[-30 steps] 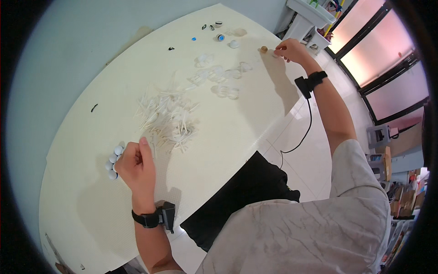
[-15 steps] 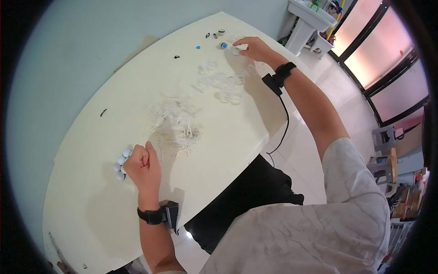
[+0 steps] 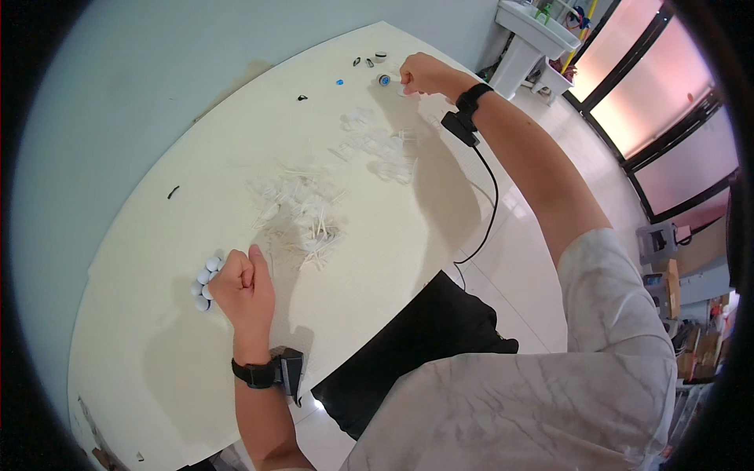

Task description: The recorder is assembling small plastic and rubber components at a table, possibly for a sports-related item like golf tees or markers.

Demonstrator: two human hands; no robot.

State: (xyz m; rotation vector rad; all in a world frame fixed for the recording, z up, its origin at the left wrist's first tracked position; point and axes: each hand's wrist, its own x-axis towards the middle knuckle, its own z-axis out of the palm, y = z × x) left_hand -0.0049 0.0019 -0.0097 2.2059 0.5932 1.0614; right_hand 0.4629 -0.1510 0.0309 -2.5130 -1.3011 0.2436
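My left hand is closed in a fist on the table, beside a cluster of small white balls; whatever may be inside the fist is hidden. At the table's far end my right hand is closed, with the fingers curled and the thumb against a pale, clear round plastic piece, mostly covered by the hand. Just left of those fingers stands a small round piece with a blue centre. Nearer to me lie several clear plastic pieces and a loose pile of white cotton swabs.
A white-topped round piece, a blue bit and small black bits lie along the far side of the cream table. A black cable hangs from my right wristband. A white sink stands beyond the table.
My right hand's fingers have closed from a spread pose at the clear round piece, and the hand has shifted slightly left and away. The left fist stays beside the white balls.
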